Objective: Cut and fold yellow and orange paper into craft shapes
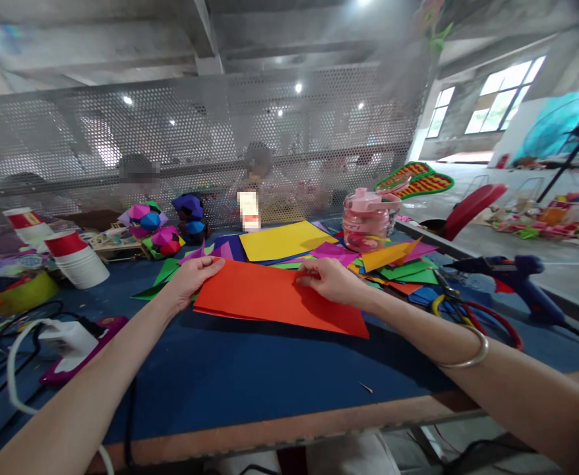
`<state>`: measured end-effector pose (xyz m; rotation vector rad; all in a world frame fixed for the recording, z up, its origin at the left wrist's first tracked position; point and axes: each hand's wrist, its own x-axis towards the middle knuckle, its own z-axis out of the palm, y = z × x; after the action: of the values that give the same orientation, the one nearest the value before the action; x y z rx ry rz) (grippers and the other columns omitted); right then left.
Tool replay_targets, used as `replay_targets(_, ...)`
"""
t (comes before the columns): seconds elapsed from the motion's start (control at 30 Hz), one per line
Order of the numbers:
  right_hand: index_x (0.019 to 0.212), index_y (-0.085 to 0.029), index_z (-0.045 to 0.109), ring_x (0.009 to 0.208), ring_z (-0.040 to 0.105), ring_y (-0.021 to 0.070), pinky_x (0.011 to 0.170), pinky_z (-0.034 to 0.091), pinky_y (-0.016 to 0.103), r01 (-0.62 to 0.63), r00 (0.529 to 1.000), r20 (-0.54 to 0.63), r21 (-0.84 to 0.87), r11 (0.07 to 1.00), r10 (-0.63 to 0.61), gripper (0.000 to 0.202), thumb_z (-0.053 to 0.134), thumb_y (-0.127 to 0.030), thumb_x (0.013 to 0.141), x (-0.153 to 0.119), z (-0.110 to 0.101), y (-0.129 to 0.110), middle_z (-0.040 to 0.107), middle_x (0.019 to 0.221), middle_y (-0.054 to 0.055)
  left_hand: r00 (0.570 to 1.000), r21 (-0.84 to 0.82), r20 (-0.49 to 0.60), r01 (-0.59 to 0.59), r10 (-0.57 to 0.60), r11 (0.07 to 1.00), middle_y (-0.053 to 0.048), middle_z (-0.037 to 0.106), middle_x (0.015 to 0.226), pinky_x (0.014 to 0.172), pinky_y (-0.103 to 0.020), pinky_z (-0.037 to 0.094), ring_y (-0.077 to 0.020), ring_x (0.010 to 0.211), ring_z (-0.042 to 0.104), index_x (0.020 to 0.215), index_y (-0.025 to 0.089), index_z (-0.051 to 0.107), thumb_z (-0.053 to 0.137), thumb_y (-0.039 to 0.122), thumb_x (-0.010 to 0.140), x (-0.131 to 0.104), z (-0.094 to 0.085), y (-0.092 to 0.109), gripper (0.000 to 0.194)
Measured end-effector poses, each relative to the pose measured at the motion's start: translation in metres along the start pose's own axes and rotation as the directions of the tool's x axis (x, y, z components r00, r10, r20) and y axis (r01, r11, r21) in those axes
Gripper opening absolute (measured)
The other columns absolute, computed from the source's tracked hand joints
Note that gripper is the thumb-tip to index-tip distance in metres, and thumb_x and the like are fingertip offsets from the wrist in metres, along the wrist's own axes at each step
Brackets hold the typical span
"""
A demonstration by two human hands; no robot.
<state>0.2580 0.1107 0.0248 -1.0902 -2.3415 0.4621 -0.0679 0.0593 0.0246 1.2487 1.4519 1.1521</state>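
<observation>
A folded or doubled sheet of orange-red paper point(264, 297) is held just above the blue tabletop, its layers parting slightly along the near left edge. My left hand point(190, 280) grips its left end, thumb on top and fingers underneath. With fingers curled in a pinch, my right hand point(329, 280) is at the paper's far edge, right of the middle; its exact hold is partly hidden. Behind the paper lie a yellow sheet point(284, 241) and a spread of coloured paper pieces, among them green paper point(408, 270) and orange paper point(388, 255).
A pink jug point(366, 218) stands at the back right. Pliers point(450, 300) and a blue glue gun point(512, 270) lie to the right. At left are stacked paper cups point(76, 260), a purple power strip point(84, 353) with cables, and folded paper balls point(146, 218). A perforated metal screen point(195, 132) runs behind.
</observation>
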Motion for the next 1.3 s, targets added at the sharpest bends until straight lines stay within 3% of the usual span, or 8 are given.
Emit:
replay_targets(0.13,0.096,-0.022,0.077,0.081,0.069,0.0217,0.068,0.043,0.029,-0.003,1.000,-0.019,0.001,1.000,0.003,0.014,0.065,-0.026,0.090,-0.001,0.000,-0.002,0.078,0.091,0.006,0.999,-0.057,-0.009,0.033,-0.033,0.998,-0.009,0.066,0.125,0.087,-0.043,0.060,-0.0227,0.103,0.068,0.127,0.017,0.062,0.066,0.037,0.100,0.001,0.001,0.000,0.033)
replay_targets(0.27,0.099,-0.022,0.078,0.083,0.069,0.0230,0.068,0.042,0.030,-0.018,0.999,-0.044,-0.008,1.000,0.018,0.019,0.061,-0.025,0.092,-0.002,0.000,-0.003,0.079,0.092,0.006,0.998,-0.115,-0.053,0.010,-0.016,0.993,-0.011,0.074,0.112,0.083,-0.037,0.061,-0.0234,0.097,0.073,0.115,0.015,0.069,0.062,0.042,0.100,0.001,0.001,0.002,0.031)
replay_targets(0.5,0.098,-0.022,0.078,0.089,0.070,0.0249,0.072,0.045,0.031,-0.045,0.996,-0.078,0.062,0.997,0.050,0.016,0.063,-0.025,0.091,0.000,0.004,0.003,0.079,0.095,0.007,0.998,-0.164,-0.040,-0.056,0.050,0.985,-0.011,0.080,0.106,0.080,-0.037,0.064,-0.0301,0.101,0.076,0.107,0.018,0.071,0.078,0.045,0.082,-0.002,0.005,0.005,0.037)
replay_targets(0.77,0.106,-0.017,0.070,0.084,0.072,0.0174,0.074,0.058,0.032,-0.073,0.997,0.062,0.361,0.930,0.054,0.025,0.056,-0.038,0.104,0.005,0.018,0.014,0.076,0.097,0.004,0.998,-0.143,0.026,-0.048,0.052,0.989,-0.012,0.080,0.101,0.078,-0.045,0.065,-0.0359,0.103,0.076,0.118,0.021,0.070,0.046,0.079,0.088,-0.009,0.006,0.015,0.070)
replay_targets(1.03,0.122,-0.016,0.065,0.099,0.069,0.0213,0.085,0.060,0.041,-0.161,0.986,0.011,0.345,0.925,0.167,0.032,0.064,-0.040,0.100,0.004,0.011,0.016,0.068,0.119,0.008,0.994,-0.150,0.079,-0.061,0.073,0.987,-0.011,0.080,0.105,0.079,-0.042,0.066,-0.0345,0.105,0.076,0.116,0.022,0.071,0.053,0.082,0.084,-0.013,0.009,0.017,0.071)
replay_targets(1.17,0.125,-0.016,0.064,0.103,0.068,0.0225,0.087,0.059,0.043,-0.172,0.978,-0.049,0.343,0.924,0.201,0.034,0.064,-0.040,0.100,0.005,0.010,0.019,0.067,0.123,0.009,0.992,-0.131,0.111,-0.047,0.062,0.990,-0.012,0.081,0.102,0.079,-0.040,0.065,-0.0350,0.097,0.078,0.106,0.020,0.074,0.092,0.061,0.059,-0.017,0.010,0.011,0.065)
replay_targets(1.23,0.127,-0.017,0.063,0.105,0.068,0.0230,0.088,0.059,0.044,-0.165,0.974,-0.088,0.358,0.919,0.209,0.035,0.065,-0.039,0.100,0.007,0.011,0.022,0.066,0.125,0.009,0.989,-0.115,0.140,-0.021,0.037,0.993,-0.013,0.081,0.099,0.080,-0.041,0.065,-0.0349,0.090,0.079,0.099,0.018,0.076,0.100,0.045,0.050,-0.018,0.010,0.009,0.061)
replay_targets(1.3,0.128,-0.017,0.063,0.106,0.067,0.0235,0.089,0.059,0.045,-0.152,0.963,-0.151,0.382,0.912,0.223,0.036,0.065,-0.039,0.100,0.010,0.010,0.025,0.065,0.127,0.009,0.989,-0.116,0.142,-0.016,0.032,0.993,-0.013,0.081,0.096,0.081,-0.041,0.065,-0.0339,0.089,0.079,0.094,0.016,0.077,0.100,0.041,0.050,-0.017,0.009,0.008,0.055)
